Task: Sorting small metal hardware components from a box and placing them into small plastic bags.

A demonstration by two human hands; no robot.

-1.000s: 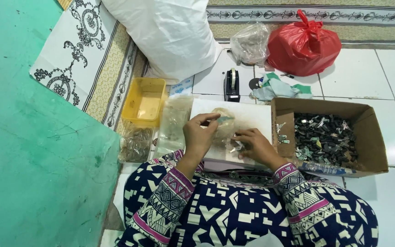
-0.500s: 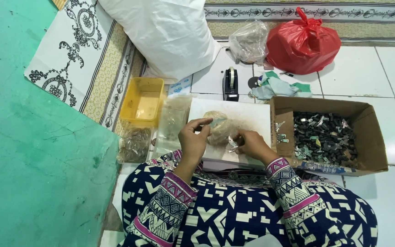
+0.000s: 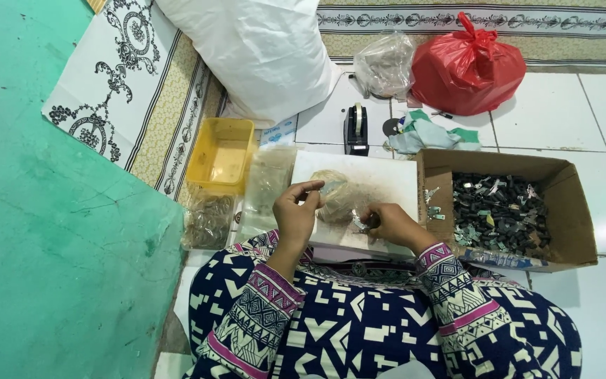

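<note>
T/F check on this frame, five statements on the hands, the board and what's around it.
1. The left hand pinches the edge of a small clear plastic bag on the white board. True.
2. The right hand rests inside the brown cardboard box. False: it is on the white board, at some small metal pieces.
3. The yellow plastic tray lies to the left of the board. True.
4. The tied red plastic bag sits inside the cardboard box. False: it stands on the tiled floor behind the box.
5. The black tape dispenser stands on the board. False: it stands on the floor just beyond it.
</note>
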